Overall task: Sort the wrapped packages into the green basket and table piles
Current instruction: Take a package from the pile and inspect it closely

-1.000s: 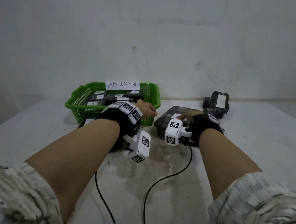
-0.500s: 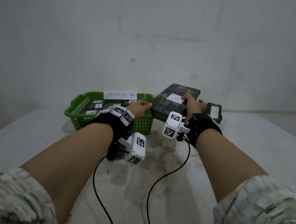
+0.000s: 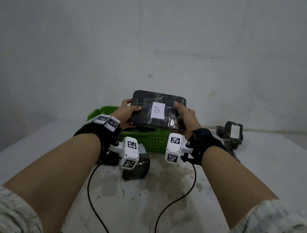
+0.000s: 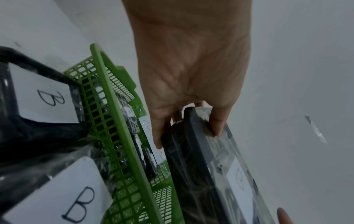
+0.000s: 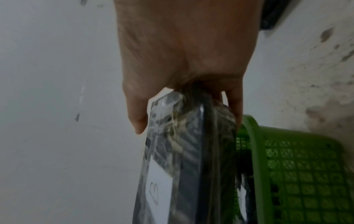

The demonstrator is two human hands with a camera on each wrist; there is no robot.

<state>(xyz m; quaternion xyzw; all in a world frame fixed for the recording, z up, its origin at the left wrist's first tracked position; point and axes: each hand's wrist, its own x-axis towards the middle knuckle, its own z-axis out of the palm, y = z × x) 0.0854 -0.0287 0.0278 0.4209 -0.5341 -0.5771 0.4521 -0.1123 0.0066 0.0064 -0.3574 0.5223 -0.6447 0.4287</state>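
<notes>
Nearest, the stained white table [image 3: 137,202] is carrying a small wrapped package [image 3: 138,168] below the left wrist, and above it the left hand [image 3: 126,112] and right hand [image 3: 184,118] are pinching the short ends of a flat black wrapped package labelled B [image 3: 158,110], thumbs on its face and fingers curling behind. It is hanging tilted over the green basket [image 3: 149,141], so the slick film could be slipping through the grip and dropping a B among the basket's packages. Farther right a package marked A [image 3: 233,133] is sitting by the scuffed grey wall [image 3: 159,39].
</notes>
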